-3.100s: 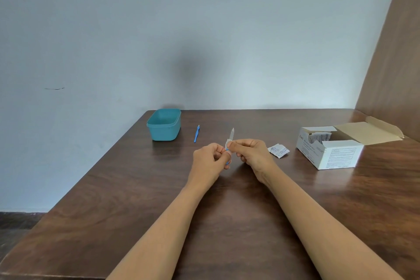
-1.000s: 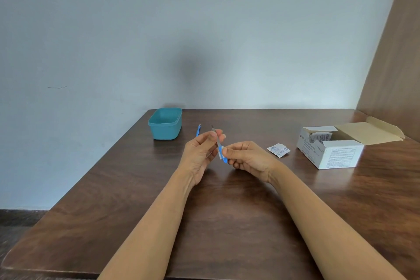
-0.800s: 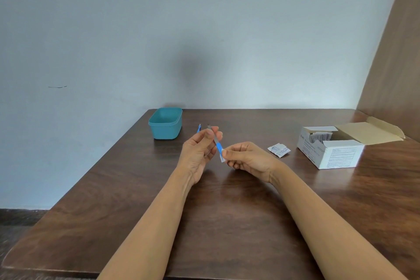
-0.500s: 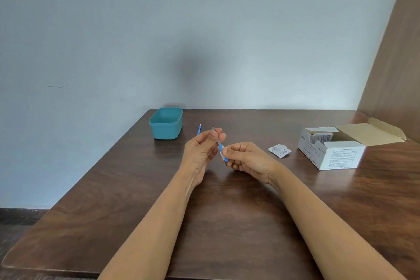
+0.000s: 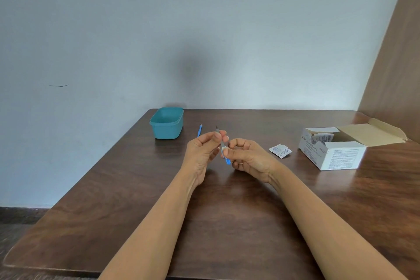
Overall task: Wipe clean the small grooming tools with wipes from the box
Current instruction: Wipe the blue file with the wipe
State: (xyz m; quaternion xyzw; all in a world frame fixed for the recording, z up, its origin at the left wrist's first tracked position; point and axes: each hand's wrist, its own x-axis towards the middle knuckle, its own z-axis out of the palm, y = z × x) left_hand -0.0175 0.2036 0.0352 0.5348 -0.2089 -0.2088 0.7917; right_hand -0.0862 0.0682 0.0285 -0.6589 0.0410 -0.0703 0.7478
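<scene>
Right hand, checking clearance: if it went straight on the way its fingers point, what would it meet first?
Probably the left hand, which grips the same tool just beyond the right hand; depth is unclear.

Soft even daylight, slight wide-angle distortion

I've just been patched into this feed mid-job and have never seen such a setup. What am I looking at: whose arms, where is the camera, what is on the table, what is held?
No machine here: these are a person's two bare arms, filmed by one wide-angle camera worn on their head, looking forward and down. The left hand pinches the metal end of a thin grooming tool; the right hand pinches a small white wipe against its blue handle. On the brown table lie a second blue tool, a teal tub, a torn sachet and the open box of wipes.
</scene>
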